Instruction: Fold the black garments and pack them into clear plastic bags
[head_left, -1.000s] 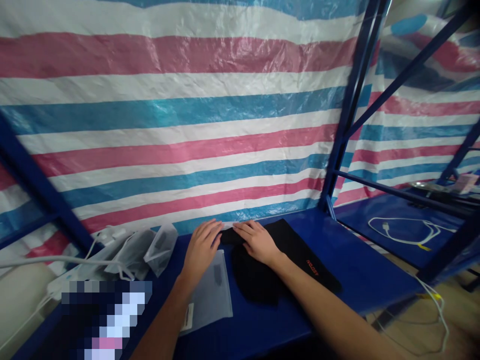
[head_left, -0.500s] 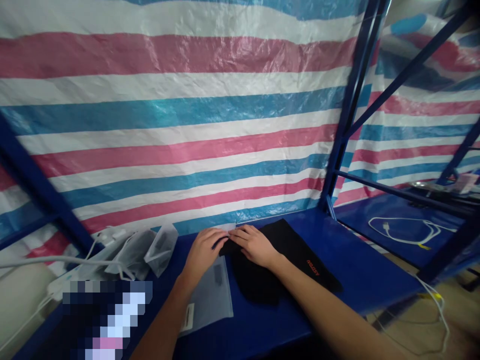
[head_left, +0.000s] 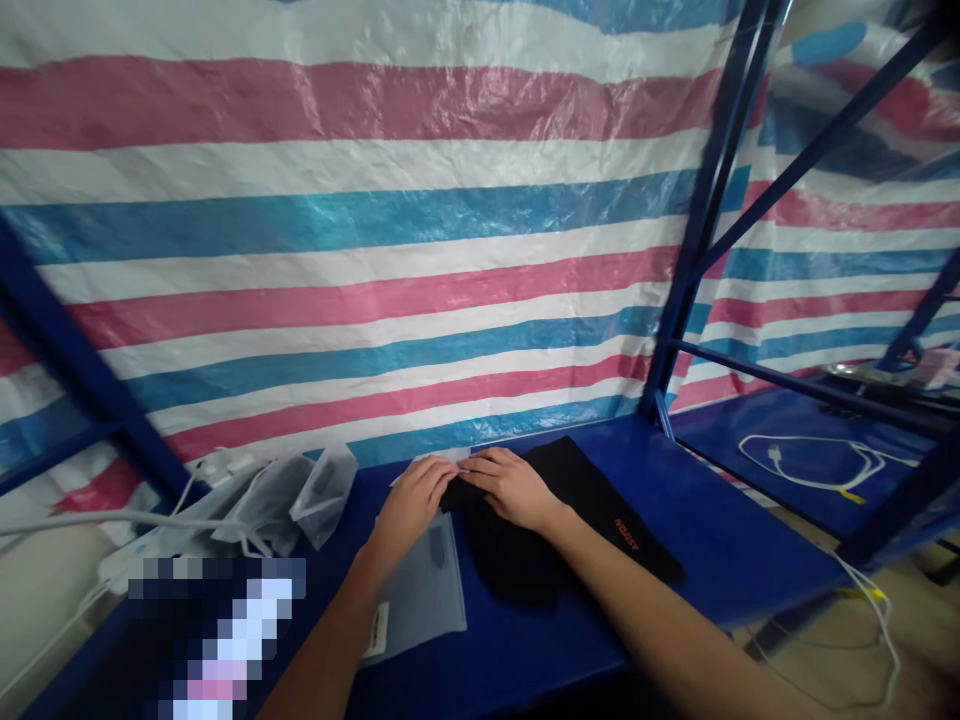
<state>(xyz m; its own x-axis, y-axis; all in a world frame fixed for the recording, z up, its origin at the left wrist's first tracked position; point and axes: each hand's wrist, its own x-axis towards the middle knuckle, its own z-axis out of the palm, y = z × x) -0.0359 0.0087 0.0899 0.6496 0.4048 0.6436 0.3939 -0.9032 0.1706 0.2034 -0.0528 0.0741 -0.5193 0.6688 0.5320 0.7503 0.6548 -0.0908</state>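
A black cloth piece with small orange lettering lies on the blue tabletop. It looks like a folded garment, but its kind is not clear. At its upper left edge my left hand has its fingers curled together, gripping a bit of the cloth. My right hand rests over the same edge, its fingertips pinching the cloth close to my left fingers. Both thumbs are mostly hidden. Under and beside my left hand lies a frosted plastic bag with a white label at its lower corner.
Several frosted bags stand at the left by a white power strip and cables. A pixelated dark item lies front left. Blue metal posts and a striped sheet bound the table. A white cable lies beyond.
My left fingers have closed down over the cloth edge, where a dark fold showed between them before. My right hand has barely moved. The view has shifted slightly.
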